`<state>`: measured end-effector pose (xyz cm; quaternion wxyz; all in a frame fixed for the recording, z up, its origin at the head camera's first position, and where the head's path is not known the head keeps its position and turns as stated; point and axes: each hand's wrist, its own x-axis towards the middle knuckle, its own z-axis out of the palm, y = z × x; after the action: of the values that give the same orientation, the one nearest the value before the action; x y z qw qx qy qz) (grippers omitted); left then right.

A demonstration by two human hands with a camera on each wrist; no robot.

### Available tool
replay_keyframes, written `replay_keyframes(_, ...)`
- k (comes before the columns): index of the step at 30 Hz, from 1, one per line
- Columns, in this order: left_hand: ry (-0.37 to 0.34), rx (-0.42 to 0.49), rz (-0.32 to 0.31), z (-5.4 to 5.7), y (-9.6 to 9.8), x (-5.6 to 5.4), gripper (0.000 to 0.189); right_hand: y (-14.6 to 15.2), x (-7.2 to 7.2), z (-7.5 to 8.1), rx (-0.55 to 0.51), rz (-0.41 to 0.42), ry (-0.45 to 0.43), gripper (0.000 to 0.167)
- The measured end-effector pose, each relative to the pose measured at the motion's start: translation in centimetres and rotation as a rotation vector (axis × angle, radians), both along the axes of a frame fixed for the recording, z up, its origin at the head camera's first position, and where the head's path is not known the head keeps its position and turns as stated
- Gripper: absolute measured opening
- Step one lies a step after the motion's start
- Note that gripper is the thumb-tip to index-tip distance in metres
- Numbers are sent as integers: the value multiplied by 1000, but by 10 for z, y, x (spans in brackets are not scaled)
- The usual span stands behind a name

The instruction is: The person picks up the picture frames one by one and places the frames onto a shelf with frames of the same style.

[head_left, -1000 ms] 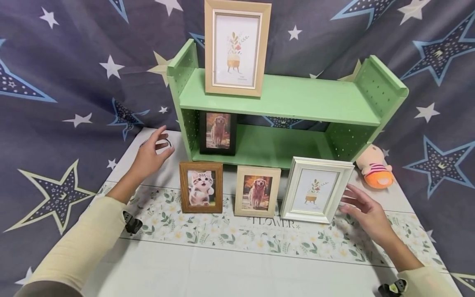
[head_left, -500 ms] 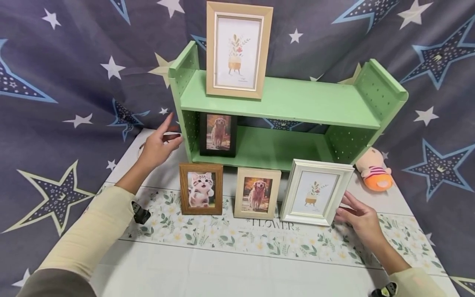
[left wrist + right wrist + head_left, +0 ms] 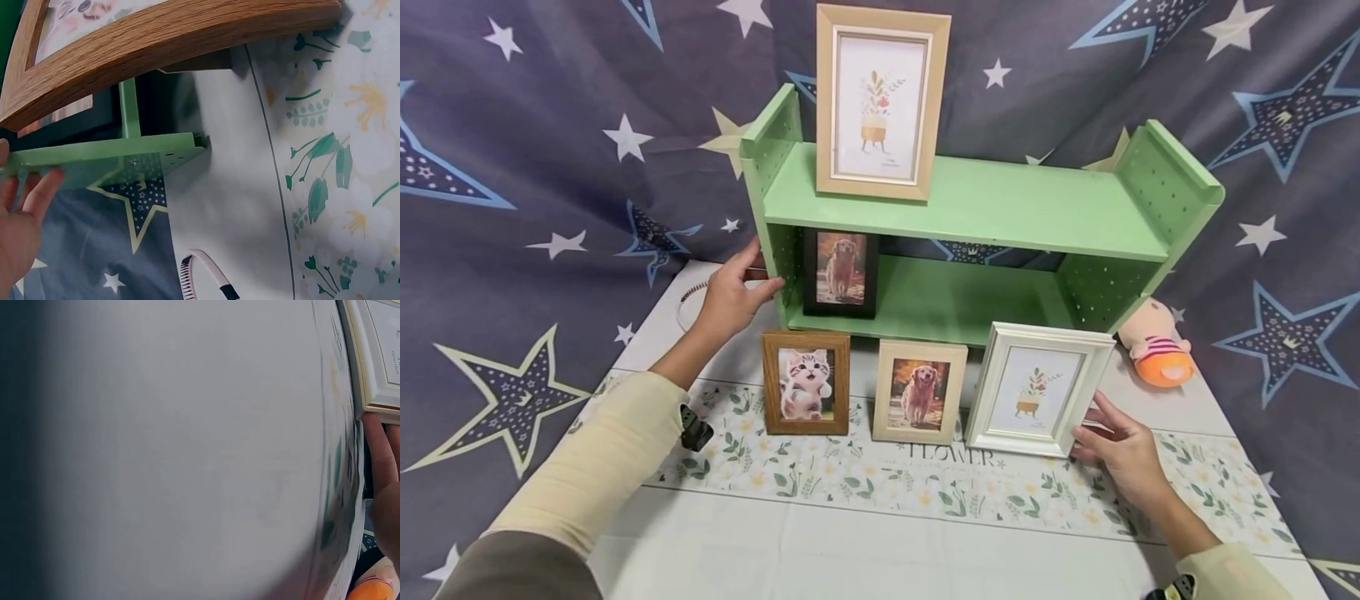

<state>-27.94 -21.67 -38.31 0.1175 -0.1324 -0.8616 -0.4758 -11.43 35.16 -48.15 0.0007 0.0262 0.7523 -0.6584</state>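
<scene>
My left hand [image 3: 733, 292] holds the left side panel of the green two-tier shelf [image 3: 1022, 204], thumb over the front edge and fingers along the outer face. The left wrist view shows those fingers [image 3: 42, 194] against the panel. My right hand [image 3: 1127, 454] is at the lower right edge of the white picture frame [image 3: 980, 396], thumb at its front edge and other fingers behind. In the right wrist view a finger [image 3: 378, 447] meets the frame's corner. This frame stands tilted back, showing a potted-plant print.
A brown kitten frame [image 3: 769, 383] and a pale wooden dog frame [image 3: 883, 392] stand before the shelf. A black frame [image 3: 810, 275] occupies the lower tier, a beige frame [image 3: 824, 100] the top. A plush toy [image 3: 1157, 350] lies right; a thin hoop [image 3: 683, 308] lies left.
My left hand has moved right onto the shelf's side panel, uncovering the hoop. My right hand has shifted slightly left and down along the white frame's edge. The frames stay in place.
</scene>
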Motion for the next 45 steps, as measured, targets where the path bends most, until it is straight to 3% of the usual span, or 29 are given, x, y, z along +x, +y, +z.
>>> replay_keyframes(8, 46, -57, 43, 0, 3, 0, 79, -1, 0, 0, 2, 2, 23, 84)
replay_keyframes(20, 71, -58, 36, -1, 5, 0, 81, 0, 4, 2, 39, -2, -10, 83)
replay_keyframes(24, 76, -40, 34, -3, 5, 1, 81, 0, 6, 4, 13, -6, 29, 80)
replay_keyframes(27, 85, -38, 42, -5, 4, 1, 81, 0, 6, 9, -67, -6, 94, 77)
replay_keyframes(32, 105, -41, 62, -7, 3, 2, 79, 2, 6, 24, -144, 14, 178, 72)
replay_keyframes(39, 107, -57, 75, -8, 6, 3, 78, 4, 9, 57, -129, 8, 198, 73)
replay_keyframes(45, 99, -56, 89, -6, 5, 5, 78, 2, 7, 90, -294, 86, 345, 72)
